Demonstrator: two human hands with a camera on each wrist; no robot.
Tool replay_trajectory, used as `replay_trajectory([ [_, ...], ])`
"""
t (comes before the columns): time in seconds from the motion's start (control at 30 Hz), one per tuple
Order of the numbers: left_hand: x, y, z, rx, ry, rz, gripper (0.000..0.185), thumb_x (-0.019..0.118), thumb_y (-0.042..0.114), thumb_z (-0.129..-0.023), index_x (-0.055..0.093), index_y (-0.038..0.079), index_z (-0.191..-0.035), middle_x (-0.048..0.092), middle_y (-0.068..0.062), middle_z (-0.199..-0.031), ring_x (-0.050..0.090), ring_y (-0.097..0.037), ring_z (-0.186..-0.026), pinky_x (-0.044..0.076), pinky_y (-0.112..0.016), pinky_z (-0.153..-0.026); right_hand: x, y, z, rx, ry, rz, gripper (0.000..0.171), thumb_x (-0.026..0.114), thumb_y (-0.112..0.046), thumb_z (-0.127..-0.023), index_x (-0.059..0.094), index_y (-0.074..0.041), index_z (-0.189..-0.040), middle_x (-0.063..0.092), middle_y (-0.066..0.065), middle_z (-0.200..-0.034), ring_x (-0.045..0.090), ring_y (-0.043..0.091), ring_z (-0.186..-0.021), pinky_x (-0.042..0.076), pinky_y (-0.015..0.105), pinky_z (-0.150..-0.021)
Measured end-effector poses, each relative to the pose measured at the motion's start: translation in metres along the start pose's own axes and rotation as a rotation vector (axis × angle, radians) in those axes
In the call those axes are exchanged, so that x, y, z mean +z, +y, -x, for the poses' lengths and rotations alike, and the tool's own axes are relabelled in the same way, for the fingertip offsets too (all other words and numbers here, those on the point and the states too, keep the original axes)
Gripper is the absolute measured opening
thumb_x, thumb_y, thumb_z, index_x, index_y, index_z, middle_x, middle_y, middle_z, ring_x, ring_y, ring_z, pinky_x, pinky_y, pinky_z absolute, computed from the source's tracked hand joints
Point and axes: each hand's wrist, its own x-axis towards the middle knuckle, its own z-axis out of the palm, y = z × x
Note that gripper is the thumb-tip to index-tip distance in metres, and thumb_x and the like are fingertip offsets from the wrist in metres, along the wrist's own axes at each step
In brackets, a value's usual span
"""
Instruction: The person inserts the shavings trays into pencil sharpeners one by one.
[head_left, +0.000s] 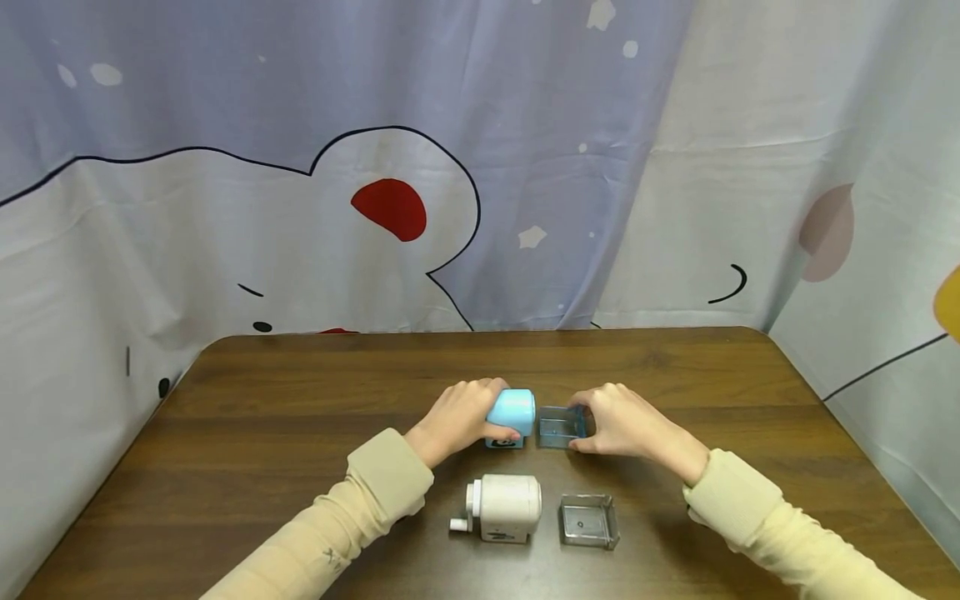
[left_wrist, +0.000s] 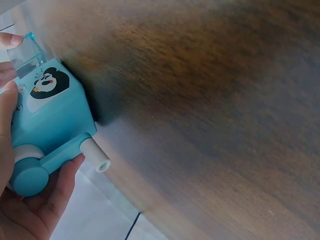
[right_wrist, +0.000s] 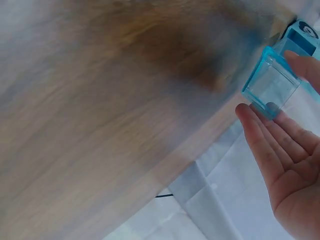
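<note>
My left hand [head_left: 463, 417] grips a light blue hand-crank pencil sharpener [head_left: 513, 410] around its body, thumb on the near side. In the left wrist view a panda picture shows on the sharpener's side, and its crank [left_wrist: 65, 154] with a white knob points toward the camera. Just right of it, my right hand [head_left: 621, 421] pinches a clear blue shavings drawer [head_left: 553, 430] between thumb and fingers. The right wrist view shows the drawer [right_wrist: 274, 82] as see-through, with a bluer front edge, out of the sharpener and close to its open slot.
Nearer me on the brown wooden table [head_left: 285, 417] stands a white crank pencil sharpener [head_left: 512, 504], its handle pointing left. A clear grey drawer [head_left: 588, 523] lies to its right. A patterned curtain [head_left: 540, 167] hangs behind the table's far edge.
</note>
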Motion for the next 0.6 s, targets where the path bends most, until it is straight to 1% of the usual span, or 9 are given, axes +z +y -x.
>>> replay_trajectory([
  [0.13,0.001,0.000,0.000,0.002,0.001,-0.006,0.060,0.078,0.048,-0.073,0.061,0.005,-0.110,0.069,-0.005,-0.091,0.062,-0.015,-0.068,0.051,-0.029,-0.057,0.003,-0.003,-0.006,-0.025,-0.016,-0.011,0.042,0.083,-0.034,-0.067,0.071,-0.007,-0.098,0.068,-0.003,-0.077,0.054,0.003,-0.062,0.048,0.025,-0.058],
  [0.3,0.001,0.001,0.000,-0.004,-0.005,-0.005,0.060,0.079,0.048,-0.073,0.061,0.004,-0.110,0.069,-0.006,-0.092,0.062,-0.015,-0.068,0.051,-0.029,-0.056,0.006,-0.006,-0.010,-0.027,-0.026,-0.024,0.044,0.083,-0.034,-0.067,0.071,-0.007,-0.099,0.069,-0.002,-0.080,0.053,0.003,-0.063,0.048,0.025,-0.059],
  [0.6,0.000,0.001,0.000,-0.013,-0.017,-0.008,0.061,0.078,0.048,-0.073,0.061,0.004,-0.112,0.069,-0.006,-0.093,0.062,-0.015,-0.068,0.051,-0.028,-0.057,0.010,-0.011,-0.018,-0.042,-0.009,-0.041,0.044,0.083,-0.036,-0.067,0.071,-0.008,-0.099,0.070,-0.003,-0.078,0.055,0.002,-0.063,0.049,0.023,-0.059],
])
